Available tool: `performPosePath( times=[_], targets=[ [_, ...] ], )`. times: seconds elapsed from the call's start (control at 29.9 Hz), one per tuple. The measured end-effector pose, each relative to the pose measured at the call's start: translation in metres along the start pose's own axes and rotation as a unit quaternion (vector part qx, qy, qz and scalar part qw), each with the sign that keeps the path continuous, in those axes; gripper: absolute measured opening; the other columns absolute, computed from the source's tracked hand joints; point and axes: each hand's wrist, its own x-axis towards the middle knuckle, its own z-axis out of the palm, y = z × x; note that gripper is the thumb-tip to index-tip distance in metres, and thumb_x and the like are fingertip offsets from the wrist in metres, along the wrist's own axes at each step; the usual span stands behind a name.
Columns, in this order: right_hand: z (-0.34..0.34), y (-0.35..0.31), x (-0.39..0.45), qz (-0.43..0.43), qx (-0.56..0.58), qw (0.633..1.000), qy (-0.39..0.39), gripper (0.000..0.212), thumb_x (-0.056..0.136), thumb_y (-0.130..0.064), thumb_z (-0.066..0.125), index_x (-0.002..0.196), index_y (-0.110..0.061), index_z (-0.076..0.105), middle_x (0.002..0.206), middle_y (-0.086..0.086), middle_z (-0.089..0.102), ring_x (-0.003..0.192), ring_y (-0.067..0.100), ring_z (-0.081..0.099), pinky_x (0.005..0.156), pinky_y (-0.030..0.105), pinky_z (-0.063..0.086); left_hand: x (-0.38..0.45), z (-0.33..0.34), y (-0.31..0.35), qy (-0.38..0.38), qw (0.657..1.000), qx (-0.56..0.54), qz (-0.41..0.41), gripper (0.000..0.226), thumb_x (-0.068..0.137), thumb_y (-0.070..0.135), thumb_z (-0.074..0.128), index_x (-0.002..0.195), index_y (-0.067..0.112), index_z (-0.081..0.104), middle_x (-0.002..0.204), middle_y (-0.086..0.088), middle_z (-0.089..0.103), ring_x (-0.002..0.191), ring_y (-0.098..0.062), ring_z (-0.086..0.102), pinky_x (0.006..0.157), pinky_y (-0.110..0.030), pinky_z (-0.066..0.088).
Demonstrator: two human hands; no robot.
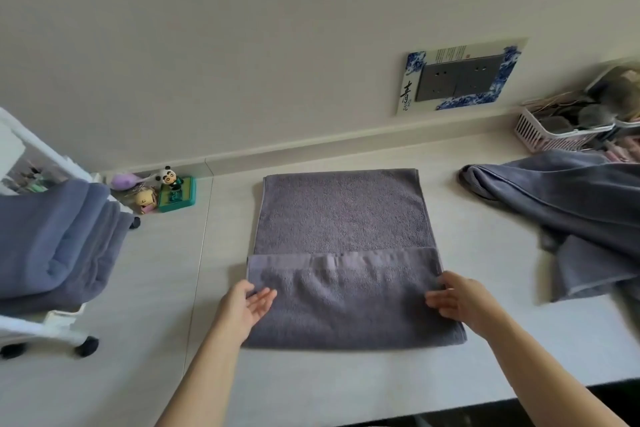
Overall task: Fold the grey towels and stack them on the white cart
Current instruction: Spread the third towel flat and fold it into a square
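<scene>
Fingers of both hands, left (247,305) and right (459,300), lie straight on the nubby rectangular grey towel (343,218).

One wide-angle view looks from the person's head, forward and steeply down onto the table (346,388). It sits close above the near edge, both forearms reaching in from below, and faces the wall (242,45) behind, which bends with the lens.
</scene>
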Motion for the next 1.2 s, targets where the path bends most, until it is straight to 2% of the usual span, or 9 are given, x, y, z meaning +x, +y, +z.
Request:
performPosePath(
  times=[0.07,0.13,0.17,0.23,0.33,0.47,0.73,0.94,1.2],
  targets=[
    [0.001,0.001,0.003,-0.09,-0.236,0.966,0.048,0.023,0.09,-0.031,0.058,0.086,-0.008,0.061,0.067,0.005,0.062,0.054,0.019,0.053,0.05,0.025,0.035,0.004,-0.004,-0.001,0.036,0.966,0.241,0.089,0.013,0.093,0.012,0.048,0.082,0.005,0.049,0.069,-0.009,0.054,0.05,-0.02,0.06,0.037,-0.018,0.038],
    [0.002,0.003,0.007,-0.146,-0.4,0.898,0.112,0.023,0.085,-0.044,0.062,0.081,-0.022,0.06,0.076,-0.001,0.058,0.066,0.02,0.054,0.055,0.027,0.034,0.009,-0.005,-0.003,0.095,0.848,0.484,0.194,0.023,0.09,0.024,0.058,0.073,0.008,0.053,0.065,-0.008,0.055,0.06,-0.028,0.057,0.051,-0.029,0.04],
    [0.003,0.004,0.009,-0.171,-0.422,0.879,0.142,0.024,0.085,-0.045,0.062,0.078,-0.023,0.057,0.08,-0.001,0.055,0.072,0.023,0.055,0.058,0.028,0.035,0.01,-0.005,-0.004,0.126,0.798,0.539,0.238,0.03,0.087,0.028,0.061,0.065,0.009,0.051,0.066,-0.011,0.056,0.065,-0.032,0.056,0.056,-0.033,0.039],
    [0.008,0.009,0.015,-0.245,-0.378,0.878,0.16,0.027,0.087,-0.035,0.063,0.071,-0.017,0.049,0.08,0.003,0.049,0.08,0.032,0.056,0.062,0.031,0.033,0.01,-0.002,-0.006,0.169,0.763,0.532,0.325,0.038,0.086,0.026,0.063,0.058,0.009,0.042,0.072,-0.018,0.054,0.073,-0.037,0.054,0.062,-0.037,0.039],
    [0.014,0.011,0.02,-0.288,-0.307,0.892,0.163,0.027,0.093,-0.023,0.054,0.074,-0.012,0.038,0.07,0.008,0.05,0.074,0.039,0.055,0.058,0.035,0.03,0.008,0.007,-0.009,0.164,0.791,0.451,0.379,0.03,0.093,0.022,0.053,0.069,0.007,0.043,0.08,-0.015,0.054,0.075,-0.034,0.052,0.064,-0.036,0.037],
    [0.017,0.009,0.02,-0.288,-0.269,0.902,0.179,0.026,0.097,-0.023,0.045,0.076,-0.016,0.031,0.069,0.019,0.057,0.074,0.044,0.057,0.055,0.038,0.031,0.012,0.012,-0.006,0.174,0.804,0.417,0.386,0.029,0.096,0.027,0.047,0.077,0.006,0.043,0.067,-0.01,0.056,0.064,-0.033,0.051,0.056,-0.035,0.036],
    [0.023,0.004,0.034,-0.251,-0.321,0.893,0.192,0.021,0.099,-0.025,0.04,0.087,-0.009,0.035,0.086,0.028,0.062,0.082,0.045,0.058,0.059,0.038,0.031,0.036,0.023,-0.004,0.202,0.731,0.519,0.395,0.026,0.097,0.03,0.045,0.082,0.008,0.046,0.075,-0.02,0.063,0.07,-0.042,0.059,0.054,-0.034,0.033],
    [0.031,0.002,0.037,-0.237,-0.372,0.875,0.201,0.021,0.1,-0.027,0.035,0.09,-0.008,0.036,0.089,0.024,0.064,0.083,0.043,0.059,0.062,0.04,0.038,0.044,0.022,-0.012,0.201,0.694,0.548,0.422,0.024,0.095,0.021,0.051,0.083,0.0,0.051,0.072,-0.026,0.063,0.061,-0.045,0.059,0.052,-0.039,0.041],
    [0.032,0.006,0.027,-0.239,-0.306,0.888,0.247,0.018,0.1,-0.027,0.033,0.089,-0.013,0.034,0.087,0.026,0.063,0.082,0.044,0.058,0.066,0.041,0.041,0.045,0.015,-0.014,0.21,0.74,0.465,0.438,0.023,0.097,0.019,0.046,0.086,-0.002,0.05,0.083,-0.029,0.063,0.068,-0.049,0.058,0.056,-0.04,0.039]
  ],
)
